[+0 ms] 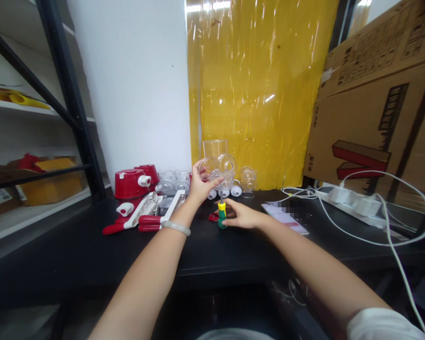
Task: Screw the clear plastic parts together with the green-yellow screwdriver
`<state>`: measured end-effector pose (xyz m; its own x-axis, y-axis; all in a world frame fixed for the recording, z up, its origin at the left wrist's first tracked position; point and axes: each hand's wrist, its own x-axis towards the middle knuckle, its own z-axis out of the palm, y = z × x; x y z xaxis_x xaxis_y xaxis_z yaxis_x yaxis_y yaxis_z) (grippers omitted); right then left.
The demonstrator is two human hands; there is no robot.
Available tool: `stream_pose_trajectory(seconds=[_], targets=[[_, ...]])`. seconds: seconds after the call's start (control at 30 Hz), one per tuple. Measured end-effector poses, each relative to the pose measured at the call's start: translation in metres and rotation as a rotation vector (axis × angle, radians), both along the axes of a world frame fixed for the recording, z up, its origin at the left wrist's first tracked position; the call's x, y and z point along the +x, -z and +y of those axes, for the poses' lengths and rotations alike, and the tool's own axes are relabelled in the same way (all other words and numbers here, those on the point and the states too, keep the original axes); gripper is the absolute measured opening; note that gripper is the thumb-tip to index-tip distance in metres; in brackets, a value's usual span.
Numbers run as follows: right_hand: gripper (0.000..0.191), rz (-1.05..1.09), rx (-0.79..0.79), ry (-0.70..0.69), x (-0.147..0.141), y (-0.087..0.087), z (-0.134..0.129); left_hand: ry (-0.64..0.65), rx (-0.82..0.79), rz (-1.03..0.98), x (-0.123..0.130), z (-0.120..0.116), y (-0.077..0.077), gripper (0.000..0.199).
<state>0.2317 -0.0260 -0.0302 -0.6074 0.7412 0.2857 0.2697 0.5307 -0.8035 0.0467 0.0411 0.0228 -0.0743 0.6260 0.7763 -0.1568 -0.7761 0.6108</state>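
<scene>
My left hand (202, 184) is closed on a clear plastic part (216, 165), which has a round body and an open cylinder on top. Just below it, the fingers of my right hand (239, 213) pinch a green and yellow screwdriver (222, 217) by its handle. The screwdriver stands upright, its shaft pointing up toward the clear part; whether the tip touches it is hard to tell. A small red piece (213, 217) is beside the handle, partly hidden.
Red housings (129, 184) and red-handled white parts (131, 222) lie left on the black table (212, 255). Several clear pieces (248, 179) stand behind the hands. To the right are a phone-like flat object (285, 218), a power strip (357, 205) with white cables, and a large cardboard box (368, 108).
</scene>
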Motion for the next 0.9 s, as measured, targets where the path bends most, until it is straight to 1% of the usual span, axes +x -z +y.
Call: stream_pose_trajectory(seconds=[0.07,0.17,0.23,0.3,0.37,0.43,0.5,0.57,0.63,0.8,0.87,0.9], targets=[[0.074,0.002,0.016,0.005,-0.0010,0.0000,-0.0002,-0.005,0.000,0.000,0.0000,0.0006,0.0003,0.101],[0.069,-0.049,0.055,0.121,-0.0016,-0.0001,0.0004,-0.011,0.005,0.001,-0.0003,0.0019,0.0007,0.101],[0.065,-0.071,0.053,0.152,-0.0011,-0.0005,0.0001,-0.016,0.007,0.003,-0.0005,0.0024,0.0008,0.101],[0.066,-0.055,0.031,0.105,-0.0003,-0.0010,-0.0009,-0.017,0.008,0.007,-0.0006,0.0025,0.0007,0.101],[0.073,-0.018,0.007,0.023,0.0002,-0.0012,-0.0018,-0.011,0.008,0.010,-0.0006,0.0022,0.0006,0.101],[0.076,0.013,0.002,-0.026,0.0001,-0.0009,-0.0018,-0.005,0.009,0.012,-0.0005,0.0021,0.0006,0.101],[0.075,0.006,0.038,0.015,-0.0001,-0.0006,-0.0010,-0.006,0.009,0.012,-0.0003,0.0023,0.0007,0.101],[0.071,-0.026,0.081,0.101,0.0001,-0.0007,-0.0003,-0.010,0.011,0.011,-0.0002,0.0027,0.0007,0.100],[0.069,-0.051,0.085,0.139,0.0006,-0.0014,-0.0004,-0.011,0.015,0.009,-0.0002,0.0031,0.0007,0.100],[0.073,-0.033,0.018,0.015,0.0003,-0.0027,-0.0032,-0.001,0.001,0.003,-0.0001,0.0022,0.0000,0.102],[0.071,-0.022,0.014,0.004,-0.0007,-0.0022,-0.0032,0.000,-0.001,0.002,-0.0001,0.0017,-0.0001,0.102],[0.071,-0.025,0.021,0.023,-0.0011,-0.0020,-0.0029,-0.001,0.001,0.002,-0.0001,0.0016,-0.0002,0.101]])
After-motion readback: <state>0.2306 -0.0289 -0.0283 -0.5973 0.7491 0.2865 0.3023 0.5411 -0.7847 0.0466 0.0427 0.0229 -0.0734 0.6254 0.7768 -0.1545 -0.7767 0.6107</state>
